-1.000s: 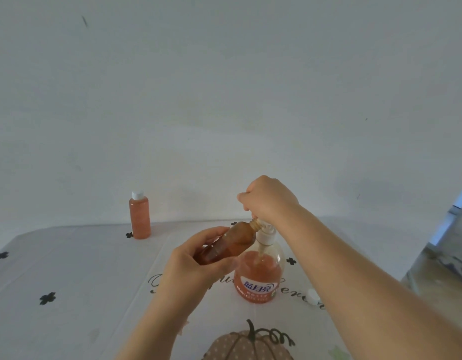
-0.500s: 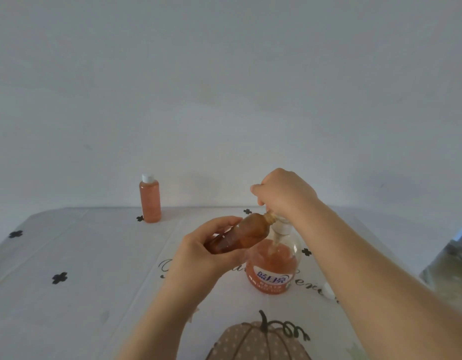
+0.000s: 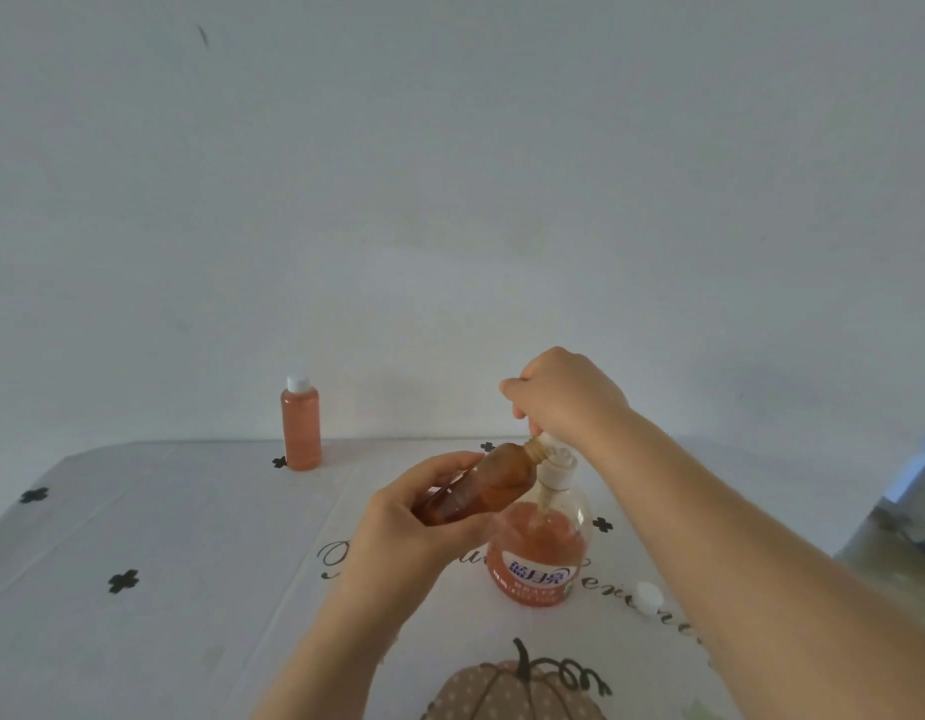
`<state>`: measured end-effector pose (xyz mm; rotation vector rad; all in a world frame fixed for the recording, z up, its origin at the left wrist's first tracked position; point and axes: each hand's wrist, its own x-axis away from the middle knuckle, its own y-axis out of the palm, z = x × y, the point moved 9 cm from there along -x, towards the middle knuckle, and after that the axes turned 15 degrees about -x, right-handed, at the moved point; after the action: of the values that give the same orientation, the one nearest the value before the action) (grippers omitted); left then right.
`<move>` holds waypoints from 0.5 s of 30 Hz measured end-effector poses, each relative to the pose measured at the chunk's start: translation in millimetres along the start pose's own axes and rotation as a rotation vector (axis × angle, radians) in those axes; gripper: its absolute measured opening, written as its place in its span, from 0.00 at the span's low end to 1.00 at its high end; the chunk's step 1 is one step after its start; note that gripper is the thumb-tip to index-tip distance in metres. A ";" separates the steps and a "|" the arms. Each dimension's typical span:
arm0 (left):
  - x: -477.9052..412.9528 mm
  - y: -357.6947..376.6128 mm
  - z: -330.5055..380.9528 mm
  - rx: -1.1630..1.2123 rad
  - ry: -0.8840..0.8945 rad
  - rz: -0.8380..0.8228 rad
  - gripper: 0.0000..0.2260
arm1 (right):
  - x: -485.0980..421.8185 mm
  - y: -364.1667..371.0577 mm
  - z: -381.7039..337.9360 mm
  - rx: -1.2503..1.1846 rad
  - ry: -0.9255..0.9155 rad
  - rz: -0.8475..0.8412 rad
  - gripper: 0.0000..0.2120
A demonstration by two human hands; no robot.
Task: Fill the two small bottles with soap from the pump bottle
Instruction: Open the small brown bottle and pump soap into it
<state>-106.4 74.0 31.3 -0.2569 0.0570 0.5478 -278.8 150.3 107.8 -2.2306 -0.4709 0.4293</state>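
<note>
L hand [image 3: 413, 517] grips tilted open bottle [image 3: 481, 485], neck at nozzle of pump bottle [image 3: 541, 553], R hand [image 3: 564, 397] clenched over its pump head; best press slow w/ neck tight to nozzle; capped bottle [image 3: 301, 426] well left of it, cap [image 3: 649, 596] just right.

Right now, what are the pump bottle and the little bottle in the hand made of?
Pump bottle: likely clear, glossy plastic; orange soap shows through its wall. Small bottle: probably smooth, see-through plastic too, since brownish liquid shows inside. Glass cannot be ruled out for either.
</note>
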 end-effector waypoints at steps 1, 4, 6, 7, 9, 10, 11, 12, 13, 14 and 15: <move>0.5 0.0 -0.5 0.005 0.001 -0.001 0.19 | 0.7 0.3 -1.3 0.022 -0.002 -0.006 0.15; 1.4 0.3 2.2 0.012 0.007 0.005 0.19 | 0.7 1.3 -2.3 0.071 0.006 -0.011 0.14; 1.1 -0.6 3.9 0.004 0.022 0.019 0.19 | -0.1 1.4 -1.5 0.066 0.016 -0.009 0.14; 1.0 -0.4 4.1 -0.003 0.027 0.025 0.19 | -0.2 1.9 0.0 0.056 0.023 -0.011 0.14; 0.9 -1.2 5.9 0.001 0.033 0.035 0.19 | -0.3 1.8 0.0 0.044 0.029 -0.016 0.14; 1.1 -0.9 6.6 0.005 0.035 0.033 0.19 | 0.3 2.1 -0.3 0.044 0.030 -0.020 0.14; 1.4 -0.7 7.0 0.007 0.034 0.030 0.20 | 0.6 2.5 -0.8 0.047 0.030 -0.022 0.14; 1.4 -0.5 7.1 0.013 0.033 0.027 0.20 | 1.0 2.6 -1.0 0.052 0.030 -0.022 0.14; 1.6 -0.7 7.0 0.017 0.029 0.026 0.20 | 1.4 2.3 -1.0 0.058 0.033 -0.018 0.14; 1.5 -1.3 6.4 0.016 0.029 0.028 0.20 | 1.8 1.7 -1.2 0.064 0.036 -0.012 0.14; 1.1 -1.9 6.0 0.008 0.030 0.031 0.19 | 1.8 0.7 -1.5 0.068 0.040 -0.006 0.14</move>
<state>-104.6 74.6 37.4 -0.2570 0.0920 0.5740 -276.4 149.8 107.9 -2.1678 -0.4358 0.3915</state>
